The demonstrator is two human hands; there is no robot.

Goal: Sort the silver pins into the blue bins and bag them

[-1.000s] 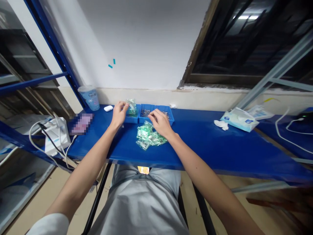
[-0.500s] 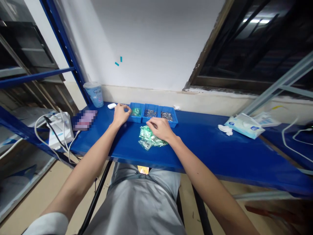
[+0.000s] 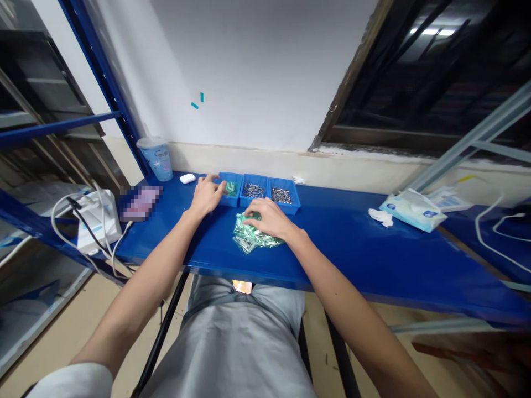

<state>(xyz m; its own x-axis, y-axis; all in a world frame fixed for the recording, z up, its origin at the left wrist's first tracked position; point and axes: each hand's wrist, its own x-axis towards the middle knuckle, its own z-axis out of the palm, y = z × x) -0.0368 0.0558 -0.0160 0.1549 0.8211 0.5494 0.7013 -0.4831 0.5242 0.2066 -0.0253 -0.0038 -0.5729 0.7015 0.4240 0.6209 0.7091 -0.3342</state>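
L bin (image 3: pixel 232 203): grn pcs (image 3: pixel 231 188) | mid bin (image 3: pixel 245 203) + R bin (image 3: pixel 289 209): silver pcs (image 3: pixel 282 195) | grn/clr pkts (image 3: pixel 245 242): heaped nr bins

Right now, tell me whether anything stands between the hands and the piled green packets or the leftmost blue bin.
Nothing visible does: the right hand is over the piled green packets and the left hand is at the leftmost blue bin, no object between. Whether either touches is unclear.

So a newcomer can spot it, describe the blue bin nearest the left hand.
On the blue table, near the wall, stand three blue bins in a row. The left bin sits by the left hand; it alone shows green contents, while its neighbours hold metal pieces.
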